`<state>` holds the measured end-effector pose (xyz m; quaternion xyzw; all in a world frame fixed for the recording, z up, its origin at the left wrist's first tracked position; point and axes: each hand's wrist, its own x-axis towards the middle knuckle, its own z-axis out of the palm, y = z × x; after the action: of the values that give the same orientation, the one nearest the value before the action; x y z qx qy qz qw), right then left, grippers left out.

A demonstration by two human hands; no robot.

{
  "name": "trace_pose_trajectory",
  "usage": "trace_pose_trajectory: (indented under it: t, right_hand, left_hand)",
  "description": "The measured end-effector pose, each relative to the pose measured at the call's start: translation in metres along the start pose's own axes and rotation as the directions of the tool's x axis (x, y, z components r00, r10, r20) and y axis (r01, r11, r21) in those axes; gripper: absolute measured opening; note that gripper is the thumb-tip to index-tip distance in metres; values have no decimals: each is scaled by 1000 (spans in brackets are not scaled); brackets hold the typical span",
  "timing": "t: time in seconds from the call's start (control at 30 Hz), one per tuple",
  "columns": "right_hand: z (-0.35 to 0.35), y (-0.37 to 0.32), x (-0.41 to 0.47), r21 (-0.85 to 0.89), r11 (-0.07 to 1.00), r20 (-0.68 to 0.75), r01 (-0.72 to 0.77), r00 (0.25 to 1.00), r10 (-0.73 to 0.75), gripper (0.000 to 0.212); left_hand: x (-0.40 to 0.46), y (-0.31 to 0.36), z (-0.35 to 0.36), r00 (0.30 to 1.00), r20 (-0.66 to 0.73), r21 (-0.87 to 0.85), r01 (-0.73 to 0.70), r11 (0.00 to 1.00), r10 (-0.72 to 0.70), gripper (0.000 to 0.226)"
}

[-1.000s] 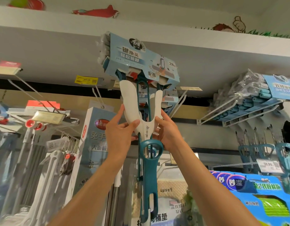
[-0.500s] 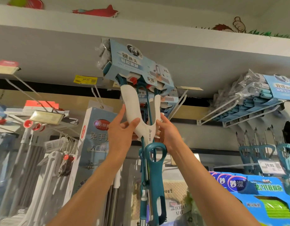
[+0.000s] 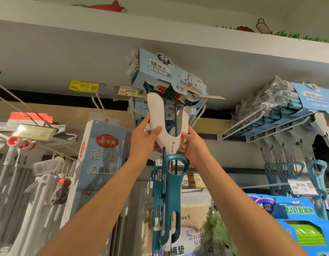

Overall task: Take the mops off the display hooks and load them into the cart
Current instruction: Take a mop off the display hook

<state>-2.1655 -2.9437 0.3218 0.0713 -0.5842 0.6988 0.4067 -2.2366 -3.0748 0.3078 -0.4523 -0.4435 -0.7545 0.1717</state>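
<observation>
A sponge mop (image 3: 164,130) with a white forked yoke, teal lever and blue cardboard head sleeve is raised in front of the display. My left hand (image 3: 144,143) grips the yoke's left arm, thumb across its front. On the other side, my right hand (image 3: 194,147) holds the yoke's base, fingers curled behind. The mop's head (image 3: 165,76) sits level with the white display hooks (image 3: 198,113), and another mop of the same kind hangs behind it. Whether the held mop still rests on the hooks is hidden. No cart is in view.
More teal mops (image 3: 289,126) hang on a white rack at right, above blue boxes (image 3: 298,217). A tall flat-mop box (image 3: 102,154) hangs left of centre, with grey and white mops (image 3: 38,191) further left. Price tags (image 3: 130,91) line the shelf edge overhead.
The mop has shifted slightly down and toward me with both hands still gripping its yoke. Its head has tilted a little.
</observation>
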Motion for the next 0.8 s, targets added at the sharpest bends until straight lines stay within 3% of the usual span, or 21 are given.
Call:
trace_pose_trajectory:
  t: [0.8]
  right_hand:
    - [-11,7,24,-51,999,-83,-12,997,8,32]
  left_hand:
    - [21,-19,9,998,44,120,-53,991,48,69]
